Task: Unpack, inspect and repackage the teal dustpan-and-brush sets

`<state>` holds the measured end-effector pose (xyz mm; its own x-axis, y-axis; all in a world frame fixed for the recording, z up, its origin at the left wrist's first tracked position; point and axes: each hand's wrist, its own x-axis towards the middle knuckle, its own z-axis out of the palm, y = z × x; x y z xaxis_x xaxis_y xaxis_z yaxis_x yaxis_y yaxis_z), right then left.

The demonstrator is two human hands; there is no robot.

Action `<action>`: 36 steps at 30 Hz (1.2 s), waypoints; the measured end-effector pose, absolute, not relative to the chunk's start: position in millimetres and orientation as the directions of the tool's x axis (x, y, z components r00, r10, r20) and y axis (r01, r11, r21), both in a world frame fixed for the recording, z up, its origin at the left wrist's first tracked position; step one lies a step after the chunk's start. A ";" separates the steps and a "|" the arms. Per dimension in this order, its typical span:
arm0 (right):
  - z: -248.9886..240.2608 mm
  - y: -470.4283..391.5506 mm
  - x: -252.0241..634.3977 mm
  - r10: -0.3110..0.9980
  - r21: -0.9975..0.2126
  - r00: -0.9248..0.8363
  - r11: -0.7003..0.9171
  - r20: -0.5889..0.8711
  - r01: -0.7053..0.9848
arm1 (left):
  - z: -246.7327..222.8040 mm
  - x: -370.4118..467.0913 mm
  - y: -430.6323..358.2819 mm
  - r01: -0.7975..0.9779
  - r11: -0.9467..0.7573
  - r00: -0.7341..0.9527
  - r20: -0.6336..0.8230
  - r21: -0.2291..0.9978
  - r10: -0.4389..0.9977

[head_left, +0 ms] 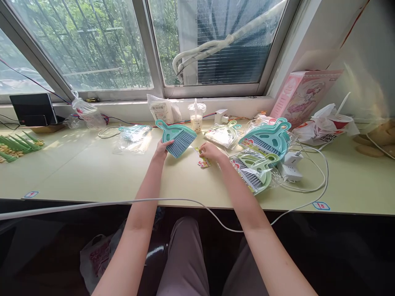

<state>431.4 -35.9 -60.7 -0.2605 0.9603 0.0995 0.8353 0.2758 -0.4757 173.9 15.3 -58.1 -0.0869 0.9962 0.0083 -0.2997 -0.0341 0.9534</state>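
Observation:
My left hand [161, 149] grips a teal dustpan and brush set [179, 139], its grey bristles facing me and its handle pointing up and left. Just right of it, the fingers of my right hand [210, 151] pinch a small yellow and red label card [203, 161] at the table surface. Wrapped teal dustpan sets [271, 137] are stacked to the right. A green wrapped set [262, 185] with a printed card lies in front of them, near my right forearm.
On the table [92, 176] are a lidded cup [196, 117], clear plastic packaging [134, 137], a white bag [163, 110], a pink box [304, 96] and a white charger [290, 166]. A white cable [185, 200] crosses over my forearms.

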 end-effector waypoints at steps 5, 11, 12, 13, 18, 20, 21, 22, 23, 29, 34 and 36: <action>-62.8 -34.0 426.2 0.970 -0.585 -0.217 0.238 0.107 0.775 | -60.1 173.3 16.6 -0.310 -0.010 -0.028 0.001 0.951 1.000; -57.6 -37.5 420.7 0.974 -0.596 -0.225 0.185 0.008 0.781 | -59.6 173.5 17.2 -0.255 0.008 -0.051 -0.022 0.967 0.998; -57.3 -38.2 418.2 0.975 -0.572 -0.220 0.189 0.015 0.798 | -59.4 173.7 17.1 -0.250 0.008 -0.056 -0.023 0.968 0.998; -57.5 -38.9 415.1 0.976 -0.541 -0.218 0.196 0.025 0.818 | -59.2 173.7 17.1 -0.246 0.007 -0.056 -0.021 0.969 0.998; -62.8 -41.4 399.4 0.984 -0.443 -0.171 0.177 0.054 0.879 | -59.2 174.0 17.0 -0.231 0.003 -0.053 -0.015 0.973 0.998; -64.9 -41.5 397.1 0.990 -0.477 -0.132 0.136 0.042 0.868 | -58.6 174.7 16.3 -0.225 0.005 -0.058 -0.019 0.974 0.998; -65.5 -41.4 397.0 0.992 -0.506 -0.122 0.120 0.028 0.854 | -58.1 175.2 15.7 -0.224 0.006 -0.057 -0.020 0.974 0.998; -65.7 -41.1 397.5 0.992 -0.539 -0.122 0.109 0.012 0.835 | -57.5 175.8 15.0 -0.225 0.005 -0.053 -0.017 0.974 0.998; -65.5 -40.7 398.3 0.992 -0.577 -0.124 0.102 0.000 0.810 | -56.8 176.3 14.0 -0.225 0.002 -0.047 -0.013 0.974 0.999; -54.6 -39.5 403.7 0.995 -0.963 -0.056 0.097 0.086 0.250 | -53.4 180.2 8.6 -0.221 -0.029 -0.001 0.029 0.975 1.000; -47.4 -40.2 404.2 0.964 -0.987 0.243 0.134 0.107 -0.094 | -53.0 197.9 -0.6 -0.288 -0.022 0.169 0.073 0.957 0.983; -48.8 -40.9 401.4 0.948 -0.987 0.301 0.137 0.104 -0.089 | -53.7 210.9 -7.8 -0.328 -0.023 0.228 0.103 0.944 0.968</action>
<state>401.4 -40.9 -48.8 0.3005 0.9480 0.1044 -0.0885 0.1368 -0.9866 210.9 -7.8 -53.7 0.2275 0.9683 0.1031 -0.3284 -0.0234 0.9442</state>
